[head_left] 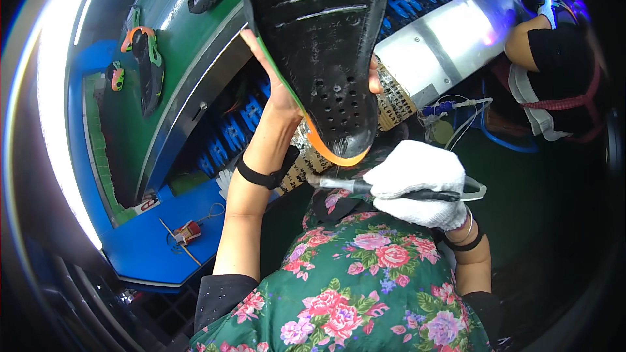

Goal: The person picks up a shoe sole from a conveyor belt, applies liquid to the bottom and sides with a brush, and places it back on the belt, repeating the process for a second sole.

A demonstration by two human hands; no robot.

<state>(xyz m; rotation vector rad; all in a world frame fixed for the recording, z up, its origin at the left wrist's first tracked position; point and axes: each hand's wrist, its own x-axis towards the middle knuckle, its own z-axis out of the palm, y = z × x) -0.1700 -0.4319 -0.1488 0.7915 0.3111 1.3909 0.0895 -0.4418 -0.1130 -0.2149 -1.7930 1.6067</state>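
Blu tbl [147,254]; grn belt [182,52]

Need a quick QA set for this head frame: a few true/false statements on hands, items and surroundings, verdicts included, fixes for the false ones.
1. The left hand holds up a black shoe part. True.
2. The right hand is bare. False: it wears a white glove.
3. A slim tool is gripped in the right hand. True.
4. The shoe part's small round holes are at its end farther from the person. False: they cluster toward the nearer, rounded end.
5. The person's green garment is plain. False: it has a floral print.
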